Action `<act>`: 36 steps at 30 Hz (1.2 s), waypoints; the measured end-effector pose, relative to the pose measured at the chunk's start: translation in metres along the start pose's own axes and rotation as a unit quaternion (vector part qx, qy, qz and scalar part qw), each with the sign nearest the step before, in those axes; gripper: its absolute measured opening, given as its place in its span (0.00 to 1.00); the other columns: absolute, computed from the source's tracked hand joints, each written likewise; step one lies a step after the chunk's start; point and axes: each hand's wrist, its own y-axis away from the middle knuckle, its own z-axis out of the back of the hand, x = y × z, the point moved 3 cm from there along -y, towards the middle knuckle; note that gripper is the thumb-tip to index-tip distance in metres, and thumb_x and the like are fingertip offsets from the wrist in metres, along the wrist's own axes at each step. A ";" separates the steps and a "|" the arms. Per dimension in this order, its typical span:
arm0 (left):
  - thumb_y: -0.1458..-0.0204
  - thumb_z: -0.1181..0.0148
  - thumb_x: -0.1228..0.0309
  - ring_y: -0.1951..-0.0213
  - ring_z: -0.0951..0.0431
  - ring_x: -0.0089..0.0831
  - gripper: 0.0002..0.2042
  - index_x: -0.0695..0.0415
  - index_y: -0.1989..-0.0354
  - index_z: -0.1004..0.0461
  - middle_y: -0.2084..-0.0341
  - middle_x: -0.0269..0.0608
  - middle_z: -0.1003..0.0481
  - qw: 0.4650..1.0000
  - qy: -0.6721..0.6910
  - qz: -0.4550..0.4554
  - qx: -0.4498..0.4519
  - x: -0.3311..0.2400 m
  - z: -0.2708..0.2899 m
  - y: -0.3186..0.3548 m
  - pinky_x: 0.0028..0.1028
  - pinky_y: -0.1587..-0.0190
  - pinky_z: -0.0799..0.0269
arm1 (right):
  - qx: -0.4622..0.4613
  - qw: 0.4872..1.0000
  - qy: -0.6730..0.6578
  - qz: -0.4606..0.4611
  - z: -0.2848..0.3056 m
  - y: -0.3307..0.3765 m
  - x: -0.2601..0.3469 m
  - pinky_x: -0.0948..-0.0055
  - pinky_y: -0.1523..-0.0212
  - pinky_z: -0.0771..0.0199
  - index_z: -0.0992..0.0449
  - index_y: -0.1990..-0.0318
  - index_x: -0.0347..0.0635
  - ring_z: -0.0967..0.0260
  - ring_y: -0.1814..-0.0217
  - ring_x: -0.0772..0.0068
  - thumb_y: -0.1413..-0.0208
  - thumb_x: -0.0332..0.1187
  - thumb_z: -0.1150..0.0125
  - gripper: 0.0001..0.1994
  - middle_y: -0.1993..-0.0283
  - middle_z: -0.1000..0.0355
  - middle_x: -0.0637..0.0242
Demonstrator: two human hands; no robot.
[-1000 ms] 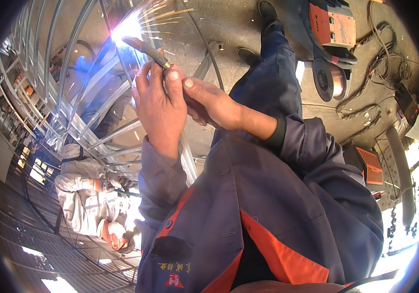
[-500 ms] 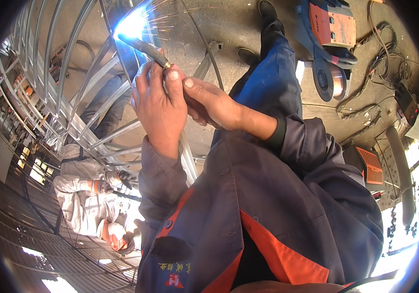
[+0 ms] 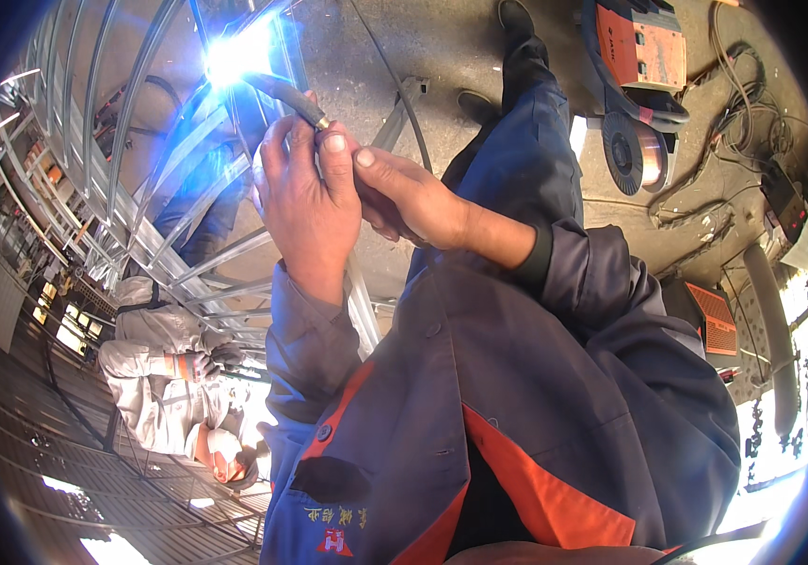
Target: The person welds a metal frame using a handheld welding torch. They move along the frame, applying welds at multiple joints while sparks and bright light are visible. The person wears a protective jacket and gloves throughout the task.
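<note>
A welding torch (image 3: 298, 102) with a brass-coloured collar points up and left, its tip lost in a brilliant blue-white arc. My left hand (image 3: 308, 207) is closed around the torch, thumb by the collar. Just to its right, my right hand (image 3: 418, 200) is closed on the torch's rear part, which the fingers largely hide. The arc burns against a frame of pale metal bars (image 3: 183, 259), where glare hides the exact contact point.
Curved metal rods (image 3: 126, 104) fill the left side. Another person (image 3: 164, 386) in light workwear is at lower left. At upper right stand a red-and-blue machine (image 3: 635, 47) and a wire spool (image 3: 632, 153); cables (image 3: 705, 212) lie on the floor beside them.
The arc's glare has shifted slightly left, and blue light spreads more over the bars and my left sleeve. My hands keep nearly the same place and grip. The other person's gloved hand has moved slightly.
</note>
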 end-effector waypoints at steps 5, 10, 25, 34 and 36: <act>0.26 0.57 0.51 0.39 0.28 0.60 0.26 0.62 0.37 0.26 0.40 0.59 0.27 1.000 0.022 0.018 0.007 0.000 0.000 -0.001 0.52 0.37 0.32 | -0.005 1.000 0.005 -0.007 0.002 0.000 0.002 0.77 0.78 0.37 0.41 0.22 0.42 0.40 0.79 0.80 0.24 0.65 0.60 0.39 0.74 0.36 0.70; 0.26 0.57 0.51 0.40 0.27 0.59 0.27 0.62 0.37 0.26 0.40 0.59 0.27 1.000 -0.005 0.000 0.007 -0.001 0.003 -0.003 0.52 0.39 0.31 | -0.005 1.000 -0.004 -0.005 -0.001 -0.002 0.002 0.77 0.78 0.37 0.38 0.24 0.40 0.40 0.79 0.80 0.24 0.64 0.60 0.38 0.75 0.36 0.70; 0.27 0.57 0.51 0.38 0.29 0.58 0.27 0.59 0.34 0.27 0.40 0.58 0.26 1.000 0.017 0.013 0.016 0.000 0.000 -0.009 0.52 0.35 0.34 | -0.008 1.000 0.002 -0.020 0.003 -0.007 0.008 0.76 0.79 0.38 0.32 0.32 0.35 0.39 0.79 0.79 0.25 0.66 0.59 0.38 0.74 0.35 0.69; 0.27 0.57 0.52 0.38 0.29 0.60 0.27 0.62 0.35 0.27 0.40 0.59 0.27 0.999 0.033 0.025 0.032 0.001 -0.011 -0.023 0.52 0.36 0.33 | -0.001 0.999 -0.003 -0.034 0.016 -0.015 0.012 0.77 0.77 0.37 0.40 0.22 0.43 0.39 0.78 0.80 0.25 0.66 0.59 0.40 0.75 0.36 0.70; 0.27 0.57 0.51 0.38 0.29 0.60 0.27 0.63 0.36 0.27 0.40 0.60 0.27 0.999 0.032 0.027 0.032 0.001 -0.013 -0.024 0.52 0.36 0.32 | -0.006 1.000 0.002 -0.017 0.018 -0.016 0.013 0.77 0.77 0.37 0.39 0.22 0.43 0.39 0.78 0.80 0.25 0.66 0.59 0.40 0.74 0.36 0.70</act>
